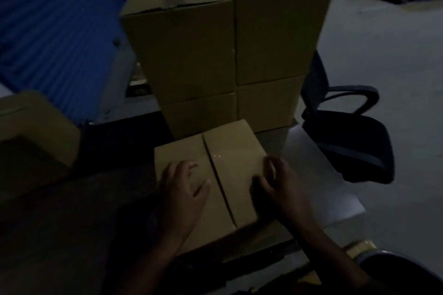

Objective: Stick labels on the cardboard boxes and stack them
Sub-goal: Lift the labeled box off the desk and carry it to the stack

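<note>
A closed brown cardboard box point(230, 151) lies in front of me, its centre seam running away from me. My left hand point(182, 187) rests flat on the left flap with fingers spread. My right hand point(278, 182) sits on the right flap with fingers curled; the dim light hides whether it pinches anything. Behind this box rise two stacks of cardboard boxes, the left stack point(182, 50) and the right stack point(278, 31), side by side and touching. No label shows in the dark.
A black office chair point(347, 136) stands to the right of the stacks. Another cardboard box point(31, 132) sits at the left. A blue corrugated shutter point(52, 19) fills the upper left. Grey floor point(383, 43) spreads to the right.
</note>
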A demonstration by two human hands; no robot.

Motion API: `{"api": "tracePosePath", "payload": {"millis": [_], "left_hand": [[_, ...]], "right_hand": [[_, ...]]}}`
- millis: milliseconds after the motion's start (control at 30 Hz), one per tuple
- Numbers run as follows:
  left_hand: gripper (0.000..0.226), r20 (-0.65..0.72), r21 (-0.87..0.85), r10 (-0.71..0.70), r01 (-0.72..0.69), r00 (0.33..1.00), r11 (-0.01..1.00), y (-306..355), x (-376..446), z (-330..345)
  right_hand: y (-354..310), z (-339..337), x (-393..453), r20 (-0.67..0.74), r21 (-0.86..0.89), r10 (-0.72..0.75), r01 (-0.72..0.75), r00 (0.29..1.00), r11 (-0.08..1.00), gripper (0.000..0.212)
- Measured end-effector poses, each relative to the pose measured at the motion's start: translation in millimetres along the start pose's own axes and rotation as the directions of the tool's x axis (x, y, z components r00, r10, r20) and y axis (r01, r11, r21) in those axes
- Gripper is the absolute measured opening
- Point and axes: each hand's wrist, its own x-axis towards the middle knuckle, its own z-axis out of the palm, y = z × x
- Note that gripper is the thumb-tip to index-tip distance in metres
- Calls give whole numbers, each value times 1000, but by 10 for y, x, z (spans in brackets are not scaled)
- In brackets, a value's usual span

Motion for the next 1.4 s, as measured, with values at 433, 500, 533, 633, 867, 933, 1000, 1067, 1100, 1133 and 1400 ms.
{"api": "tracePosePath", "payload": {"millis": [433, 500, 533, 633, 867, 933, 1000, 1067, 1100, 1133, 1400], "left_hand": [[76, -208, -149, -462, 438, 862, 886, -1425, 107, -1220], [76, -219, -142, -455, 433, 863, 890, -1633, 234, -1490], [75, -226, -144, -445, 422, 867, 895, -1734, 307, -1619], [68, -212, -149, -396, 371, 893, 917, -1982, 595, -1937], [64, -48, -93, -294, 289, 954, 953, -2501, 1645, -2073], [65, -1, -62, -283, 283, 959, 957, -2681, 1803, -1987], [66, 20, -84, -265, 266, 964, 960, -2788, 1818, -1923], [67, -51, -92, -212, 207, 976, 974, -2799, 1687, -1907], [63, -117, -81, -151, 142, 982, 987, -2796, 1571, -1893], [58, -183, -49, -73, 65, 980, 997, -2791, 1430, -1860], [42, -54, 399, 323, -276, 945, 874, -2902, 1382, -1467]], "right_hand": [[-949, 1020, 209, 188, 13, -104, 104, 977, 995, 55], [-1186, 1298, 243, 196, 37, -155, 151, 968, 988, 55], [-1304, 1432, 273, 192, 43, -187, 183, 963, 982, 55], [-1653, 1775, 472, 179, 49, -275, 271, 945, 961, 55], [-2117, 2377, 1256, 147, -67, -344, 357, 927, 932, 43], [-2066, 2492, 1320, 172, -152, -356, 382, 919, 912, 35], [-1978, 2575, 1250, 143, -279, -426, 449, 893, 849, 30], [-1899, 2594, 1057, 98, -367, -481, 481, 871, 796, 39], [-1863, 2591, 930, 74, -380, -485, 474, 872, 795, 42], [-1817, 2604, 807, 47, -397, -495, 471, 868, 788, 45], [-1785, 3012, 766, 35, -507, -709, 624, 704, 595, 51]]}}
